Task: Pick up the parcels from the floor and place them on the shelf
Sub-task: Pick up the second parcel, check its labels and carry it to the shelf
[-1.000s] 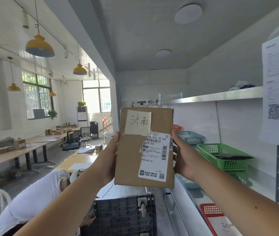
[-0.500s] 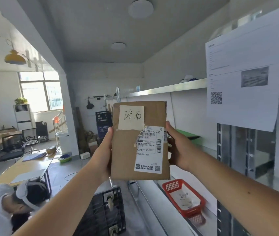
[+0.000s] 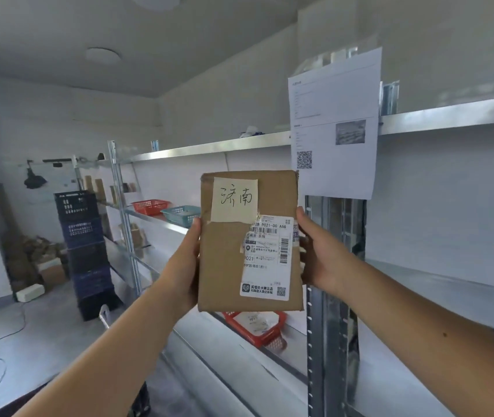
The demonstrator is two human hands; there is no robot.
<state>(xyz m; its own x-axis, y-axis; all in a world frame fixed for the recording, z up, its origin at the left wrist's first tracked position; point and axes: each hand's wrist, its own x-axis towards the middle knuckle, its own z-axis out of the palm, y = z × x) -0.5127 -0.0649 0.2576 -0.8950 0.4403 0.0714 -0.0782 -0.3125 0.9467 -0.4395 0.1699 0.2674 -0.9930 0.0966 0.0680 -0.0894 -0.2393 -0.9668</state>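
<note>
Head view: brown parcel (image 3: 248, 240) held upright at frame ctr, in front of the metal shelf (image 3: 450, 115), clear of every shelf board. Left hand (image 3: 184, 266) at 9 o'clock of the parcel, fingers wrapped behind its left edge, thumb along the side. Right hand (image 3: 319, 254) at 3 o'clock, fingers closed on the right edge. Cream note (image 3: 234, 200) w/ handwritten characters at parcel's top left; white shipping label (image 3: 268, 257) at its lower right. Printed sheet (image 3: 334, 124) w/ QR code hangs on the shelf post at 1 o'clock of the parcel. Red basket (image 3: 254, 326) on a lower shelf, 6 o'clock, partly hidden. Stacked dark crates (image 3: 84, 248) on the floor at 9 o'clock, well apart.
</note>
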